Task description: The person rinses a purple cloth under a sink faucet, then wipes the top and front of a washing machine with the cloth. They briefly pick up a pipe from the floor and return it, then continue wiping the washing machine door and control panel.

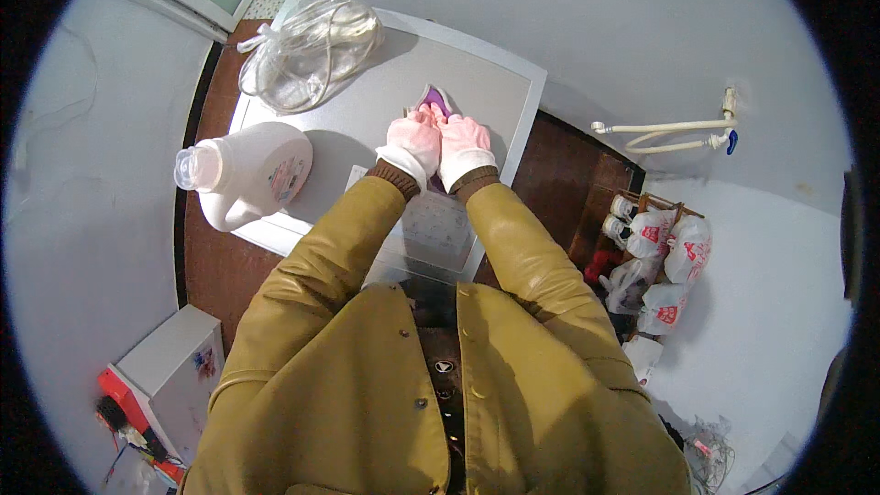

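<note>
Touching purple item (435,97), left hand (414,137) beside right hand (464,139).

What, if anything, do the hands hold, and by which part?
The left hand and right hand cover the middle of a purple item, its far end showing beyond; whether they grip or press cannot be told.

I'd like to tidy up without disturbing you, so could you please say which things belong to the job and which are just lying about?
Seemingly in use:
purple item with pale edging, under the gloved left hand and right hand
white unit beneath

Seemingly lying about:
white jug
coiled tubing with clear plastic
white box, lower left
white bags, right
</note>
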`<state>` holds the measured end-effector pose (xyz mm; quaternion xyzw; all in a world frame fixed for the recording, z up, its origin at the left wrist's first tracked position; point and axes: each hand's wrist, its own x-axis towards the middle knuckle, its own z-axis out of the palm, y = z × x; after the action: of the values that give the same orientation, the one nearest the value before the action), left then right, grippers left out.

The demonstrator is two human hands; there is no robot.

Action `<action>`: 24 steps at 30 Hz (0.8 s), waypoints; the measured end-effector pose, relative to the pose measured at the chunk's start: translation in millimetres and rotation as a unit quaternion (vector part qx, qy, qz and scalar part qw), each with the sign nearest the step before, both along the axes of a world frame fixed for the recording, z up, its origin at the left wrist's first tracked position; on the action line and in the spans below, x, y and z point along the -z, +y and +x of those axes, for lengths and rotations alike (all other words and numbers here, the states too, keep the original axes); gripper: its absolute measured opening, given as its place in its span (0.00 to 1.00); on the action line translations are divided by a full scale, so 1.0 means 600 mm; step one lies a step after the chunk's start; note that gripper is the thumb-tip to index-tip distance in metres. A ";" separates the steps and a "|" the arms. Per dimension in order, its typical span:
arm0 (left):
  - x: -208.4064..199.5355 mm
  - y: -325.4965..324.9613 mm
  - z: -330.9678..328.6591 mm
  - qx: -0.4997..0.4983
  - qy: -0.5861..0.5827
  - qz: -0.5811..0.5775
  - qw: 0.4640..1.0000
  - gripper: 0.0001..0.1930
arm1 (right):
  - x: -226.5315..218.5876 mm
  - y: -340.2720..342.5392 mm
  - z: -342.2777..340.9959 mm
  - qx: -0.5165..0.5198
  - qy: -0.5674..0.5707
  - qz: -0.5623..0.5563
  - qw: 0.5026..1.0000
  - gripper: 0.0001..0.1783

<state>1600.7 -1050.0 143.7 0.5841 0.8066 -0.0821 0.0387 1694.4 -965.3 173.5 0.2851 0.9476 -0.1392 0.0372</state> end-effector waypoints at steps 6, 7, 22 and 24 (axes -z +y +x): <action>-0.015 -0.116 0.118 -0.171 -0.327 -0.057 0.927 0.21 | 0.020 -0.109 0.126 -0.023 -0.146 -0.053 0.988 0.18; -0.014 -0.130 0.134 -0.177 -0.364 -0.021 0.914 0.21 | 0.024 -0.118 0.134 -0.002 -0.115 -0.070 0.991 0.17; 0.019 -0.135 0.136 0.091 -0.126 -0.066 0.986 0.24 | 0.016 -0.097 0.141 0.000 -0.170 -0.094 0.981 0.19; 0.032 -0.120 0.132 -0.127 -0.356 0.049 0.924 0.21 | 0.022 -0.094 0.136 -0.031 -0.103 -0.057 0.992 0.19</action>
<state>1679.9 -1121.8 124.5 0.4690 0.8099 0.1766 0.3048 1775.9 -1021.5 160.6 0.2657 0.9376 -0.1618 0.1556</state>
